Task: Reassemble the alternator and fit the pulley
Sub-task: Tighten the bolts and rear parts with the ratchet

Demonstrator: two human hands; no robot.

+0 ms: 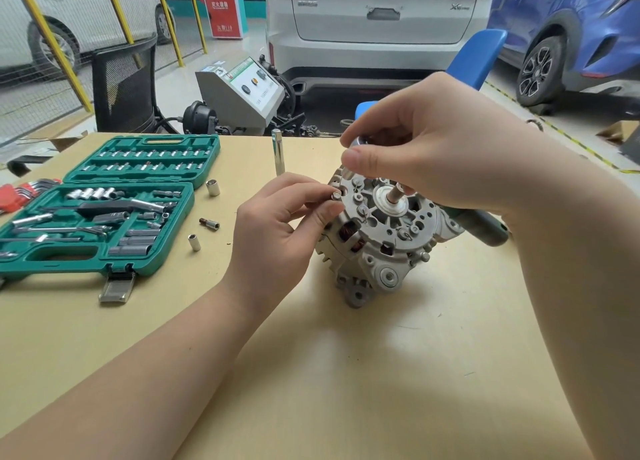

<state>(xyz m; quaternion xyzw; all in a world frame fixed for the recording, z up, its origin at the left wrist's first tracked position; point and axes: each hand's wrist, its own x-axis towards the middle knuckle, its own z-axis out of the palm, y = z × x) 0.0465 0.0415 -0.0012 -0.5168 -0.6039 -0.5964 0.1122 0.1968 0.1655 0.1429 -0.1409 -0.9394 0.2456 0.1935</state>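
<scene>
A grey cast alternator (377, 238) stands tilted on the tan table, its bare shaft (394, 193) pointing up toward me, copper windings visible through the housing slots. My left hand (280, 231) pinches a small silver bolt (335, 195) against a hole at the housing's upper left rim. My right hand (422, 158) hovers over the top of the alternator, thumb and fingers gripping a shiny metal cylinder (353, 158), partly hidden by the fingers. A green-handled tool (485, 227) lies behind the alternator under my right wrist.
An open green socket set case (100, 210) lies at the left. Loose sockets (212, 187) and a bit (209, 223) lie beside it, a chrome bar (278, 151) stands behind. Red hex keys (14, 194) at far left edge. Parked cars and a machine stand beyond the table.
</scene>
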